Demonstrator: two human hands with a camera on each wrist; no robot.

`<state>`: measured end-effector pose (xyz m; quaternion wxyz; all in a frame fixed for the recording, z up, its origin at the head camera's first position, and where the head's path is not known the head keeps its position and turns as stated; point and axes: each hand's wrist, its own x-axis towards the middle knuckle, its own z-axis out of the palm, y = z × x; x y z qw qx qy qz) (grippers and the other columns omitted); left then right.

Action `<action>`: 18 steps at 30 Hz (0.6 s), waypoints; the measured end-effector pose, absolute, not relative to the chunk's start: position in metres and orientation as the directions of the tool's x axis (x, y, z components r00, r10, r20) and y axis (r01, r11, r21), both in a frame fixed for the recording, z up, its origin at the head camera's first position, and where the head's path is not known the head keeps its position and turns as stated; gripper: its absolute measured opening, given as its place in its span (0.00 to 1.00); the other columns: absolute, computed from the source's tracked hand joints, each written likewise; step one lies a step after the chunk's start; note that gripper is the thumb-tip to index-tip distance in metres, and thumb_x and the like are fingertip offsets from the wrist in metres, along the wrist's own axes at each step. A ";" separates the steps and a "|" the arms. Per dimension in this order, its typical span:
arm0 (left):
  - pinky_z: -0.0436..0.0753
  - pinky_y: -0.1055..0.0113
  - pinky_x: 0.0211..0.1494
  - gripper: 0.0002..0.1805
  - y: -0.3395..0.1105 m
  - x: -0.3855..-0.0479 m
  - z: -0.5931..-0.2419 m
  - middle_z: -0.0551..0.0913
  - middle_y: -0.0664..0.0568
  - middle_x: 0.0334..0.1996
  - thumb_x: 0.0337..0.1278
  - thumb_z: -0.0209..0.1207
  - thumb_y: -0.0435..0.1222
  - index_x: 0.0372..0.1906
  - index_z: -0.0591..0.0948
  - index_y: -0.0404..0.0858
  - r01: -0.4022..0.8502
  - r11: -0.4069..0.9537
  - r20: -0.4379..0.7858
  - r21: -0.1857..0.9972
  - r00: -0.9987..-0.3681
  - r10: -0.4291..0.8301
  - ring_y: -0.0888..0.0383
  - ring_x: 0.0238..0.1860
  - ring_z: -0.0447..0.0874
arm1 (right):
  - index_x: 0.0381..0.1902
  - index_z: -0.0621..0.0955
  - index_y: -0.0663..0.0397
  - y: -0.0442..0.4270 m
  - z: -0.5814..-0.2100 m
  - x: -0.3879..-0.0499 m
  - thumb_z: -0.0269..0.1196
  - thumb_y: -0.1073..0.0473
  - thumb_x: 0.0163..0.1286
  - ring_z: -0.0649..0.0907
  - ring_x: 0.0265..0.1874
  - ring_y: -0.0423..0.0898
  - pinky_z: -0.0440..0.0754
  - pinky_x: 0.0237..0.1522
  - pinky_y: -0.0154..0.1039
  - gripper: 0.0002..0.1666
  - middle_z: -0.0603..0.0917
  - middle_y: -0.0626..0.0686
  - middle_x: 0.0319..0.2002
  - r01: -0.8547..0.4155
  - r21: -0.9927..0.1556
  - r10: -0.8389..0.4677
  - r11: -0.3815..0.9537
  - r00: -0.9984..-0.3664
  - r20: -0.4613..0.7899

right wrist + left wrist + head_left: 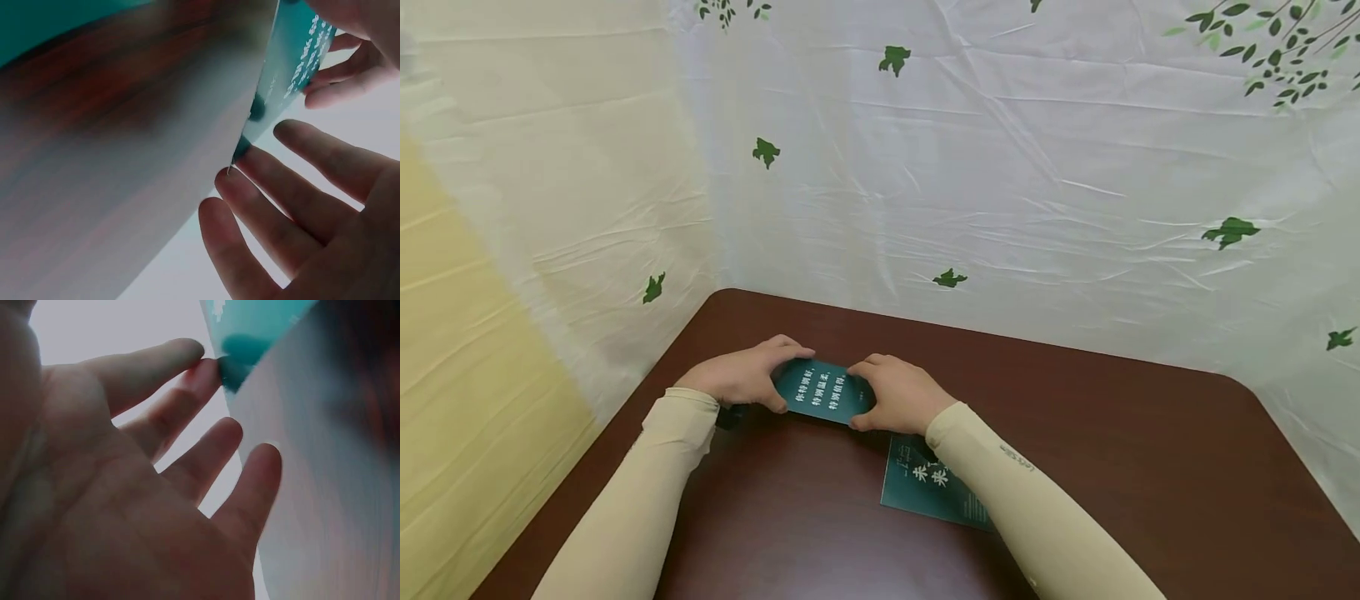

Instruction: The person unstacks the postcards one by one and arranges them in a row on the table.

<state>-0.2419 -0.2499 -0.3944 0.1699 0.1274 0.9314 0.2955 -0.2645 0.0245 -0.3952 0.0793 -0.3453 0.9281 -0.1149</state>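
Teal card (823, 393) with white writing, pinched at opposite ends by the fingers (147, 369) of the left hand (745, 373) and right hand (902, 394) toward the tabletop's (1097, 425) far left, seems grasped but not yet released, while a second teal sheet (932, 487) lies unheld, partly hidden by the right sleeve (1037, 492).

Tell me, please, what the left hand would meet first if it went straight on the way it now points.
The left hand already holds one end of the teal card, so that comes first. Beyond it, at the card's other end, the right hand seems next in line, though depth is unclear.
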 end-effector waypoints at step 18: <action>0.77 0.43 0.72 0.52 -0.315 -0.246 -0.405 0.61 0.44 0.82 0.51 0.73 0.30 0.84 0.66 0.47 0.007 0.815 -0.312 0.580 -0.922 0.230 0.37 0.75 0.63 | 0.74 0.80 0.47 -0.055 -0.412 -0.284 0.74 0.38 0.64 0.83 0.61 0.47 0.84 0.67 0.47 0.43 0.83 0.51 0.67 -0.649 -0.285 -0.691 0.706 -0.719 -0.075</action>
